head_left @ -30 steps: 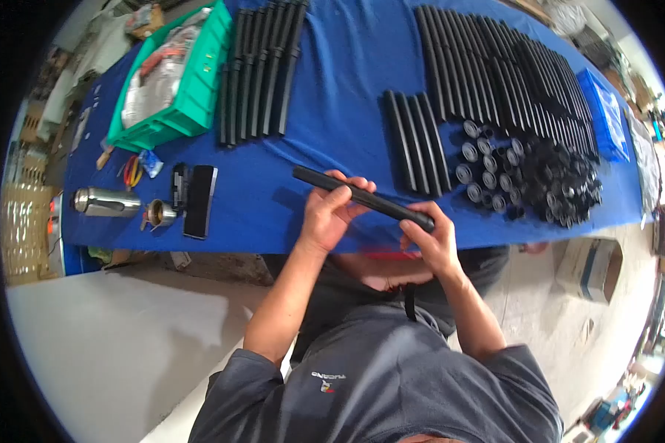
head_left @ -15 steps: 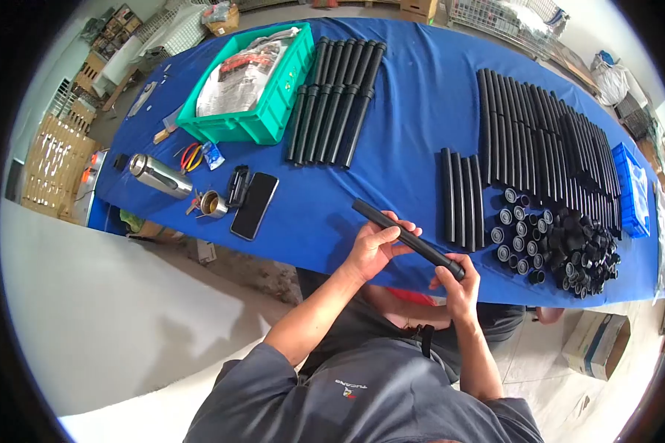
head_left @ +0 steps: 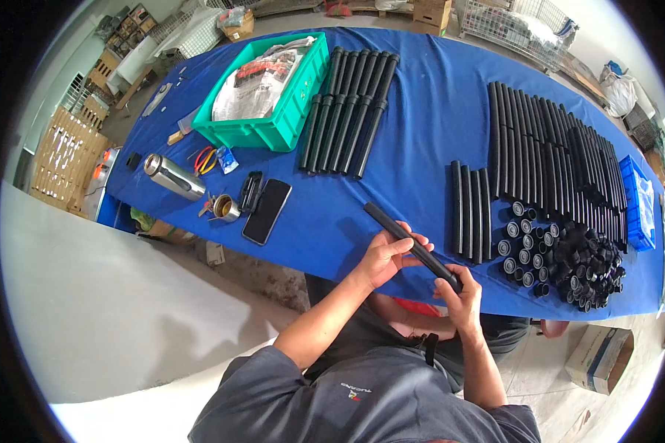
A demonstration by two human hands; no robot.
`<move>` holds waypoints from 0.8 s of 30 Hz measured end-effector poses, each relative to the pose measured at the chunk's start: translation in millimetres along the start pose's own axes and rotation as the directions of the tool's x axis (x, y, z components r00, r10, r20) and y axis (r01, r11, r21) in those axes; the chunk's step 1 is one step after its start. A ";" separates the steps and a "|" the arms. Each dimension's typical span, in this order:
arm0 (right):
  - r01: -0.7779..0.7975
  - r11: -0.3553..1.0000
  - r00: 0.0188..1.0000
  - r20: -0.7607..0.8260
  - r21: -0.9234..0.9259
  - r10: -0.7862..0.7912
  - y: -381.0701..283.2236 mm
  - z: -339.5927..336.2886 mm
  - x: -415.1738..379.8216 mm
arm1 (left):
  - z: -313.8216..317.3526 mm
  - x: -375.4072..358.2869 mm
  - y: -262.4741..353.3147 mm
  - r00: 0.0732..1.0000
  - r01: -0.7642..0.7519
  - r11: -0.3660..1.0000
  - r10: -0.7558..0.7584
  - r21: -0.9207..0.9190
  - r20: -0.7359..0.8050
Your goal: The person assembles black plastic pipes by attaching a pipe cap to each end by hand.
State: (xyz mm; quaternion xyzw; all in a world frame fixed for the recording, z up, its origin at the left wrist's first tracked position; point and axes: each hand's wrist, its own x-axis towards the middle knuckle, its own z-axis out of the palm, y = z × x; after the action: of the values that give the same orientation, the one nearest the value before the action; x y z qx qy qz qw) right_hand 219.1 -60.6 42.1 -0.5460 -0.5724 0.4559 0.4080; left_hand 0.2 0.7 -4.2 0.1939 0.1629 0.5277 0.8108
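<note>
A black tube (head_left: 386, 221) slants between my hands above the near edge of the blue-covered table. My left hand (head_left: 384, 258) holds its middle between thumb and fingers. My right hand (head_left: 462, 299) is closed around the lower right end, thumb on top, and that end is partly hidden by the fingers. Right of my hands lies a short row of black tubes (head_left: 471, 214). Beside it are black round caps (head_left: 524, 256), some standing apart and others in a heap (head_left: 587, 258).
Tubes with collars (head_left: 347, 111) lie beside a green crate (head_left: 255, 131) of paper. Stacked tubes (head_left: 521, 148) and a blue bin (head_left: 643, 221) are at right. At left are a phone (head_left: 267, 212), a metal cup (head_left: 225, 209), a steel flask (head_left: 174, 177) and pliers (head_left: 205, 160).
The camera view has shifted slightly, so the table's contents sit lower and further right. My right hand now covers more of the tube's lower end. Both hands keep their hold.
</note>
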 end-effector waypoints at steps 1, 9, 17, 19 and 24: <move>-0.032 0.998 0.999 -0.011 0.063 0.032 0.0 1.8 0.1 | 0.6 0.7 0.0 1.000 0.003 1.000 -0.003 0.007 -0.002; 0.035 0.999 0.999 -0.029 0.012 -0.035 -0.4 3.8 1.6 | 2.0 0.6 -0.1 1.000 -0.008 1.000 0.008 -0.003 -0.017; -0.283 0.908 0.959 0.104 0.307 0.264 -8.2 -6.2 -3.4 | 2.4 -0.3 5.1 0.999 0.019 0.999 -0.018 -0.038 0.031; -0.129 0.989 0.992 0.025 0.072 0.127 -7.9 -7.0 -3.2 | 5.9 1.0 6.2 1.000 0.027 0.999 -0.026 -0.020 0.012; 0.168 0.966 0.984 -0.022 -0.197 -0.175 -0.5 -0.9 -1.2 | -0.1 2.5 4.2 0.996 0.073 0.996 -0.071 -0.044 0.049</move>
State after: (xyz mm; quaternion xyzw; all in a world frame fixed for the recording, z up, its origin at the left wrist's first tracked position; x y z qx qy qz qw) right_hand 220.0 -61.8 42.9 -0.5405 -0.6511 0.3500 0.4018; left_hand -2.2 4.6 -2.4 0.1819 0.1385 0.4970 0.8371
